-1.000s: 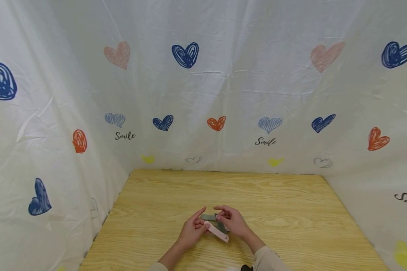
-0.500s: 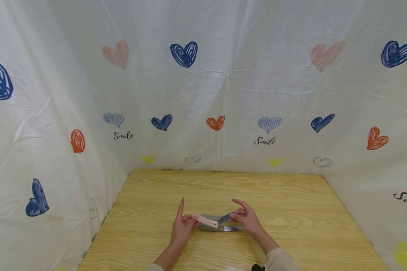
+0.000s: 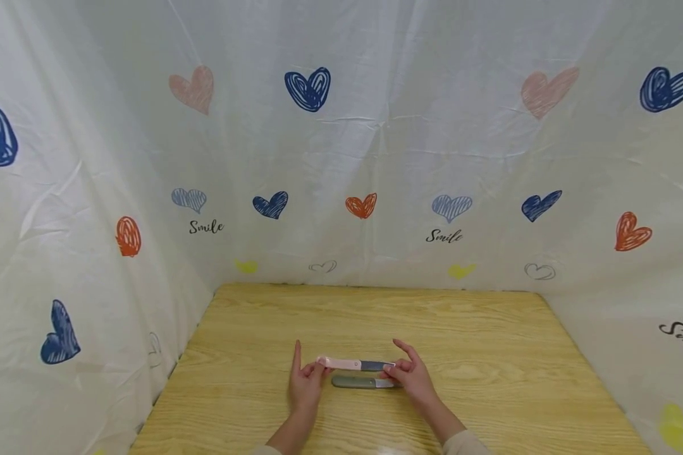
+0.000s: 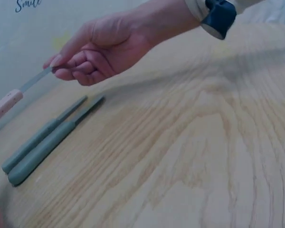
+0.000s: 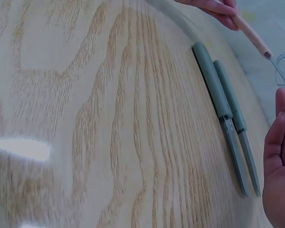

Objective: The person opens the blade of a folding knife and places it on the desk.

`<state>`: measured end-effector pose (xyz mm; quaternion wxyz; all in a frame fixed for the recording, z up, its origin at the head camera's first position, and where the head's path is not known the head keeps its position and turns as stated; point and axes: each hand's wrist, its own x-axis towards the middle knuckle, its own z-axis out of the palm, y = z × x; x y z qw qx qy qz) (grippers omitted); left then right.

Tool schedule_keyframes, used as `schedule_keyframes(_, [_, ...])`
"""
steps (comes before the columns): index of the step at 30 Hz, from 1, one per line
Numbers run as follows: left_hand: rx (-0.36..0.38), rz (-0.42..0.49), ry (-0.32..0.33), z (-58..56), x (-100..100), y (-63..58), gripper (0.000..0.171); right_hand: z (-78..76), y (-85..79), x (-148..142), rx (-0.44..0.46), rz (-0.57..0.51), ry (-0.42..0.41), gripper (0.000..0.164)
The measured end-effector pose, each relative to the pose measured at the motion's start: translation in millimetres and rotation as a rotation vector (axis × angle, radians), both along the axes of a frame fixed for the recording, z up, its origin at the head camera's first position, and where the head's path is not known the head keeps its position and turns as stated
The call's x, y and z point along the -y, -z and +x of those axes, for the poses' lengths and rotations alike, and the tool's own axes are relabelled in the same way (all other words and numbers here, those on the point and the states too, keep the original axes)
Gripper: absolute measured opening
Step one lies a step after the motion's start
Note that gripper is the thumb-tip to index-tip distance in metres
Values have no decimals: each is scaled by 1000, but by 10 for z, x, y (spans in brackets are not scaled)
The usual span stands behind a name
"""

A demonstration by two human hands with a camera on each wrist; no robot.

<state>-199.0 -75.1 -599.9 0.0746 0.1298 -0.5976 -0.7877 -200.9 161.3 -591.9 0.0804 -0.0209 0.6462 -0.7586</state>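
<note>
A folding knife with a pink handle (image 3: 341,363) is stretched out in a straight line, level above the table. My left hand (image 3: 305,385) pinches the far end of its handle, index finger pointing up. At the other end my right hand (image 3: 415,379) pinches the dark blade (image 3: 372,366) near its tip; this pinch also shows in the left wrist view, where the right hand (image 4: 109,52) is at the top. Below lie two green-handled knives side by side, a nearer one (image 4: 40,154) and a farther one (image 4: 31,145), blades out. In the head view, the farther one is hidden.
A wood-grain table (image 3: 250,328) carries the knives. A white curtain (image 3: 341,151) printed with hearts and "Smile" hangs behind it and along both sides.
The pink knife has swung from folded at an angle to straight, and risen to level. My hands have moved apart, left hand leftward, right hand rightward. The green knives are uncovered.
</note>
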Motion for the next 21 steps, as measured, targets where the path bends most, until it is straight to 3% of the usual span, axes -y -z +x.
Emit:
schedule_keyframes(5, [-43, -49, 77, 60, 33, 59, 75, 95, 41, -62, 37, 55, 29, 78])
schedule_keyframes(8, [-106, -112, 118, 86, 76, 121, 79, 134, 86, -112, 60, 108, 42, 80])
schedule_keyframes(10, [-101, -166, 144, 103, 107, 164, 84, 155, 109, -140, 76, 152, 54, 82])
schedule_keyframes(16, [-3, -453, 275, 166, 172, 175, 94, 245, 140, -218, 111, 215, 43, 91])
schedule_keyframes(21, [-49, -648, 417, 212, 207, 93, 96, 310, 157, -287, 120, 264, 5, 100])
